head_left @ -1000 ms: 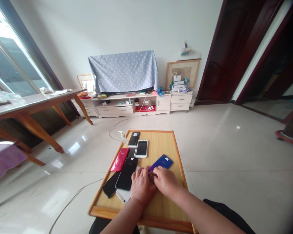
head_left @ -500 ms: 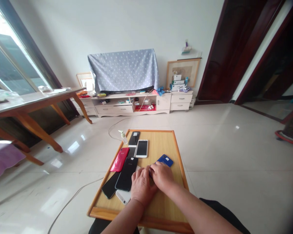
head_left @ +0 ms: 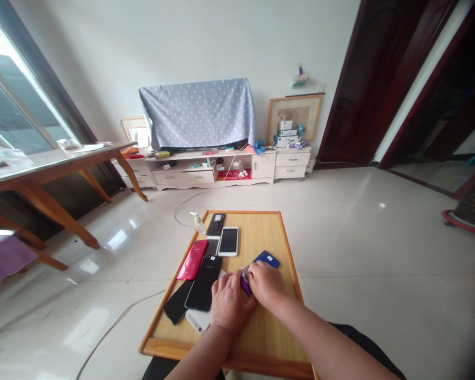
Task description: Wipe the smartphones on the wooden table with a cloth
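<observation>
In the head view, the blue phone [head_left: 273, 260] lay on the desk [head_left: 257, 224] at a slant, its long side running away from the person and to the right. The right hand [head_left: 264, 282] was nearer, over the phone's middle, its grip pinching a small grey-white bit [head_left: 244, 271]. The left hand [head_left: 230, 302] sat by the near end; I could not tell if its grip held on. The desk's right edge was near the far end. Open room lay ahead, but a black phone [head_left: 203, 283] crowded the left hand.
</observation>
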A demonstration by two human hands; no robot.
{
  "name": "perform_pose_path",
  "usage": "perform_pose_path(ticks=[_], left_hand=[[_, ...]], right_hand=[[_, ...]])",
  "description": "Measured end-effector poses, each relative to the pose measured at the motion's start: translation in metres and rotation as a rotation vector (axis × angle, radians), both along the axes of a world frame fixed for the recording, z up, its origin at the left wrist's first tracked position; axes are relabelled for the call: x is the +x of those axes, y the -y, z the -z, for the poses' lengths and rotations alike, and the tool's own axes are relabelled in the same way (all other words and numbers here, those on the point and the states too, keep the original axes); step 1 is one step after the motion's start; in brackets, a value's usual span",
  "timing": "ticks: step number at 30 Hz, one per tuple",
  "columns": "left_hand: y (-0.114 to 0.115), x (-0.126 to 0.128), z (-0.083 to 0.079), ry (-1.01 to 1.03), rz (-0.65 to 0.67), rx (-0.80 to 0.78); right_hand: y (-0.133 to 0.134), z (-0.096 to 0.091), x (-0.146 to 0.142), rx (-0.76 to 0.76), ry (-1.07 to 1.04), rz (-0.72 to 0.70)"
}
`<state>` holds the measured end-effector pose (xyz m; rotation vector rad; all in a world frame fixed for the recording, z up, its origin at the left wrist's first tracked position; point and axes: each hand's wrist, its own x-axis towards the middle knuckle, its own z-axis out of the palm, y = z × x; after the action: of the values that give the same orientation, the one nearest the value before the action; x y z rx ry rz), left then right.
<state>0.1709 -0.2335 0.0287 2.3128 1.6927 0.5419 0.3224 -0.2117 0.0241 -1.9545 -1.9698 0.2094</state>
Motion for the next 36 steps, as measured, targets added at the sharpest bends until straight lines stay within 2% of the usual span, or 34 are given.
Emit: perform_pose_path(ticks=[2,6,8,11,14,16,23,26,29,31,36], left_hand=[[0.001,0.001,-0.002,-0.001,-0.002,-0.004],[0.001,0.000,0.001,-0.007,-0.007,0.020],[0.000,-0.002,0.005,-0.003,0.004,0.028],[-0.001,-0.003,0.007,0.000,0.010,0.035],[-0.001,-0.001,0.005,0.004,0.010,0.021],[0.000,0.000,0.001,0.003,0.004,0.010],[0.003,0.004,-0.008,-0.018,-0.012,0.014],[0.003,0.004,-0.009,-0.018,-0.009,0.015],[0.003,0.004,-0.009,-0.020,-0.009,0.008],[0.003,0.005,-0.009,-0.023,-0.010,0.004],[0.005,0.006,-0.010,-0.028,-0.015,0.003]], right_hand=[[0.002,-0.001,0.002,-0.017,0.007,0.003],[-0.012,-0.008,0.036,-0.077,0.039,0.197],[-0.015,-0.010,0.046,-0.082,0.046,0.231],[-0.002,-0.009,0.035,-0.093,0.045,0.183],[0.020,-0.004,0.012,-0.079,0.029,0.024],[0.027,-0.003,0.008,-0.076,0.029,-0.031],[0.001,-0.011,0.059,-0.127,0.099,0.253],[0.009,-0.009,0.052,-0.114,0.103,0.232],[0.025,-0.002,0.032,-0.076,0.092,0.096],[0.029,-0.001,0.029,-0.073,0.081,0.053],[0.010,-0.006,0.059,-0.116,0.086,0.234]])
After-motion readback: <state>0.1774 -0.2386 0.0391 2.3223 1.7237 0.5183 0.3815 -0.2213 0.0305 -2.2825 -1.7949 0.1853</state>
